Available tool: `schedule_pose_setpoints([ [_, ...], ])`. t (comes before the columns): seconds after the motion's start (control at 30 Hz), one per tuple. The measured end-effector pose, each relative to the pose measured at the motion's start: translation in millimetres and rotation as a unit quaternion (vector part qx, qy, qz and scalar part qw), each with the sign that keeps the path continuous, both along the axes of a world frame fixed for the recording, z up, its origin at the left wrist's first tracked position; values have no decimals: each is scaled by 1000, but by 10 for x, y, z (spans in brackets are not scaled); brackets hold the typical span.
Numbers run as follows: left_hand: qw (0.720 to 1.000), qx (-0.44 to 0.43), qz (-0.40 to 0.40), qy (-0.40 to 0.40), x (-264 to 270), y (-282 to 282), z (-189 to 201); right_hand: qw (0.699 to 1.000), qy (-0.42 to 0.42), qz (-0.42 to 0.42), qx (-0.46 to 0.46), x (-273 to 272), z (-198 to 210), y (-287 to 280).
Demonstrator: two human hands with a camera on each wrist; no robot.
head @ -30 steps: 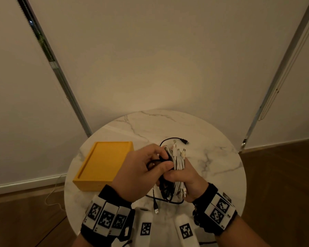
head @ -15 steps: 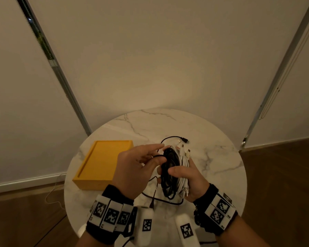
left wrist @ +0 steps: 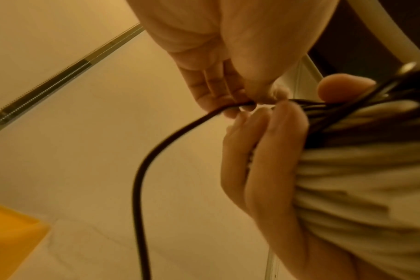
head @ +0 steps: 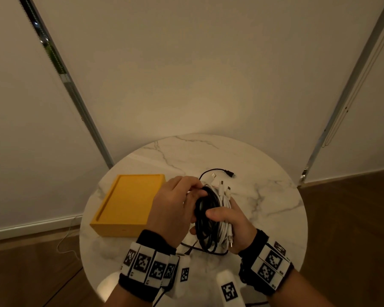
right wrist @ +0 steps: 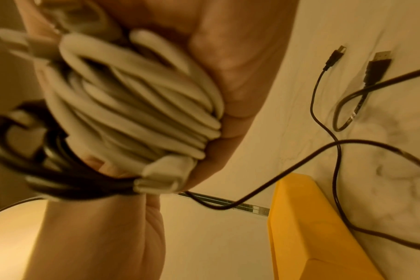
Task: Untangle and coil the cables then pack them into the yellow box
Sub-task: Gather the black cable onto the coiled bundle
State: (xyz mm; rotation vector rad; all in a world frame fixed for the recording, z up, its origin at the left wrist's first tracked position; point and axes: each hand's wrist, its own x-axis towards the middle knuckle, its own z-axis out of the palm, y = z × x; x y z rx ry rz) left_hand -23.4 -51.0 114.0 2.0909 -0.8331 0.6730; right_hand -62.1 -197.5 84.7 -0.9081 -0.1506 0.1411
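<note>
My right hand (head: 228, 220) grips a bundle of coiled cables above the table: white coils (head: 225, 209) (right wrist: 142, 106) on the right, black coils (head: 205, 216) on the left, thumb pressed across them. My left hand (head: 177, 202) pinches a black cable strand (left wrist: 170, 140) at the top of the black coil (left wrist: 242, 106). Loose black cable (right wrist: 336, 151) trails down to the table, its plugs (right wrist: 377, 64) lying there. The yellow box (head: 129, 202) sits on the table to the left of my hands.
The round white marble table (head: 264, 196) stands against pale wall panels. A black cable end with a plug (head: 230, 173) lies behind the bundle. Dark wooden floor (head: 353, 218) surrounds the table. A thin white cord (head: 64, 242) lies on the floor at left.
The left hand let its fingers off the bundle, then came back to the coil's top with a black strand, adding a turn. The right hand kept its grip.
</note>
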Motion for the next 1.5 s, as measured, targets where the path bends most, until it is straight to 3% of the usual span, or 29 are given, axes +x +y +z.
schedule_pose_setpoints([
  [0.17,999,-8,12,-51,11,-11,54,1000,28,0,0,34,-39,-22],
  [0.43,999,-24,-39,19,-10,-8,-5,999,5,-29,15,37,-32,-25],
  [0.53,999,-3,-32,5,14,38,-57,999,8,-24,31,42,-27,-70],
  [0.67,999,-28,-10,-18,38,14,36,1000,7,5,-16,26,-35,-17],
  [1.07,994,-58,-88,10,88,52,-1,998,5,-34,-44,28,-47,-22],
  [1.27,991,-110,-76,30,94,10,-55,999,7,-21,-41,21,-24,-33],
  [1.37,997,-59,-48,17,113,49,-101,996,8,-53,-67,29,-33,-27],
  [1.43,997,8,-16,73,126,83,-183,991,5,-105,-88,55,-30,-45],
  [1.5,963,5,-62,261,68,74,-257,987,7,-138,-77,77,-5,-71],
])
